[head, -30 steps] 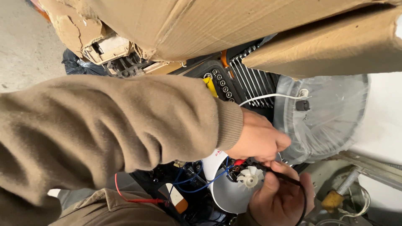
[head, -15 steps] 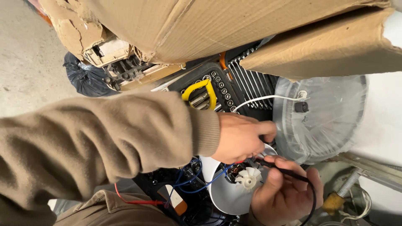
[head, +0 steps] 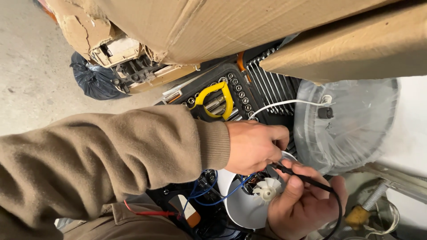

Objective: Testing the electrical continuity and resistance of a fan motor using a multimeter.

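While the left hand (head: 253, 146) reaches across from the sleeve, its fingers pinched together on something small at the top of the white motor housing (head: 242, 206), the right hand (head: 302, 204) grips a black probe lead (head: 307, 178), fingers closed round it. The housing sits low in view, in front of the open socket set (head: 231, 95) (a yellow-handled tool lies in it), beside a clear plastic fan guard (head: 351, 122). The white plastic impeller (head: 266, 192) looks light and brittle; judge the housing rim the safer hold. Blue wires (head: 209, 195) are thin and limp, likely to snag.
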